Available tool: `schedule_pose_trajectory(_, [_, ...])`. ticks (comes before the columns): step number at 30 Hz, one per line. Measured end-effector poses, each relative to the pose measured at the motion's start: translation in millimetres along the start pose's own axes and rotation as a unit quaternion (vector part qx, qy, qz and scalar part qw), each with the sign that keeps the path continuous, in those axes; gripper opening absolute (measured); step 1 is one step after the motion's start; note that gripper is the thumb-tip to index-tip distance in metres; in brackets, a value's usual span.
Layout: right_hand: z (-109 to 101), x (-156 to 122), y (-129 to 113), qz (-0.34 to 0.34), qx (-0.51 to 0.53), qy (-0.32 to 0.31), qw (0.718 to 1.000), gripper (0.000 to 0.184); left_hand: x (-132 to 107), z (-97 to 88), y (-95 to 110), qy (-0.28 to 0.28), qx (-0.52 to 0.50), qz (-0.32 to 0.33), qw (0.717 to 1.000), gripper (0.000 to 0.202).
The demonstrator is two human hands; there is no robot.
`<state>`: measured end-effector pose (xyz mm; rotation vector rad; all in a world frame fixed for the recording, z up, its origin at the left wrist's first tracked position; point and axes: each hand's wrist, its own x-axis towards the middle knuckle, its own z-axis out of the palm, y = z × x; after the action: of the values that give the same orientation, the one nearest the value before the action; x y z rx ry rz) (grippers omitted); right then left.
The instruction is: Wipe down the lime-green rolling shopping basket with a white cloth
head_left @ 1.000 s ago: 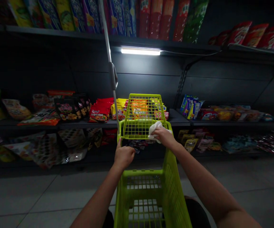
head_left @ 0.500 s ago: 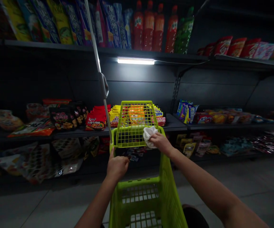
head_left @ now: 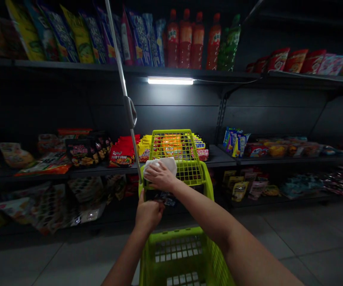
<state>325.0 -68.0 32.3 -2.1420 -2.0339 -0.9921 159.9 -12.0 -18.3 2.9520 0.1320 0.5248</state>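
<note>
Cart (head_left: 176, 234) seems mid-wipe, right hand (head_left: 159, 175) spread-fingered on cloth (head_left: 170, 163), left hand (head_left: 148, 216) gripping its side; the next stroke likely needs steady bracing.

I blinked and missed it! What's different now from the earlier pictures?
The right hand moved the white cloth left, from the right side of the grid panel to its left side; the hand now lies spread on the cloth. Nothing was let go. The left hand stayed at the left edge of the green cart.
</note>
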Motion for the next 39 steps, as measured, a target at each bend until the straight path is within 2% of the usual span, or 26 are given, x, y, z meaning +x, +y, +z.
schedule_pose_trajectory(2, [3, -24, 11, -0.002, 0.007, -0.004, 1.000, 0.041, -1, 0.1, -2, 0.011, 0.007, -0.001, 1.000, 0.030])
schedule_pose_trajectory(5, [-17, -79, 38, 0.035, -0.001, -0.060, 0.998, 0.037, -2, 0.3, -5, 0.018, -0.004, 0.004, 1.000, 0.029])
schedule_pose_trajectory(7, [-39, -114, 56, 0.117, -0.012, -0.119, 0.986, 0.031, -3, 0.3, -6, 0.022, -0.011, 0.004, 1.000, 0.030])
schedule_pose_trajectory(10, [-70, -145, 70, 0.267, -0.047, -0.192, 0.943, 0.022, -2, 0.8, -6, 0.028, -0.016, 0.010, 0.999, 0.031])
schedule_pose_trajectory(12, [-79, -142, 65, 0.308, -0.062, -0.216, 0.924, 0.019, -1, 1.4, -6, 0.029, -0.014, 0.011, 0.999, 0.030])
schedule_pose_trajectory(15, [-72, -98, 41, 0.267, -0.037, -0.211, 0.940, 0.022, -1, 2.1, -4, 0.032, -0.008, 0.013, 0.999, 0.030])
schedule_pose_trajectory(16, [-66, -77, 31, 0.237, -0.020, -0.194, 0.952, 0.026, 0, 2.2, -3, 0.032, -0.006, 0.014, 0.999, 0.031])
schedule_pose_trajectory(19, [-38, -18, 6, 0.146, 0.012, -0.112, 0.983, 0.020, 1, 2.5, -3, 0.028, 0.000, 0.011, 1.000, 0.033])
schedule_pose_trajectory(22, [-8, 6, -11, 0.103, 0.019, -0.002, 0.994, 0.019, 2, 3.1, -5, 0.025, 0.005, 0.004, 1.000, 0.033])
schedule_pose_trajectory(25, [14, -11, -17, 0.114, 0.030, 0.057, 0.991, 0.043, 2, 3.5, -8, 0.021, 0.015, 0.000, 1.000, 0.031])
schedule_pose_trajectory(27, [16, -36, -13, 0.101, 0.038, 0.041, 0.993, 0.050, 1, 3.5, -9, 0.019, 0.014, 0.005, 1.000, 0.031])
schedule_pose_trajectory(30, [1, -78, 9, 0.097, 0.047, -0.024, 0.994, 0.043, -1, 3.8, -11, 0.020, 0.002, 0.012, 1.000, 0.030])
schedule_pose_trajectory(32, [-17, -102, 27, 0.138, 0.048, -0.060, 0.987, 0.037, -1, 4.8, -11, 0.021, -0.007, 0.014, 1.000, 0.030])
schedule_pose_trajectory(34, [-38, -118, 37, 0.209, 0.031, -0.093, 0.973, 0.030, -1, 6.4, -11, 0.023, -0.013, 0.018, 0.999, 0.030])
schedule_pose_trajectory(37, [-60, -112, 29, 0.284, -0.014, -0.132, 0.950, 0.020, 1, 8.9, -11, 0.027, -0.015, 0.021, 0.999, 0.030])
schedule_pose_trajectory(39, [-60, -88, 11, 0.274, -0.026, -0.123, 0.954, 0.021, 2, 9.6, -11, 0.028, -0.013, 0.020, 0.999, 0.030])
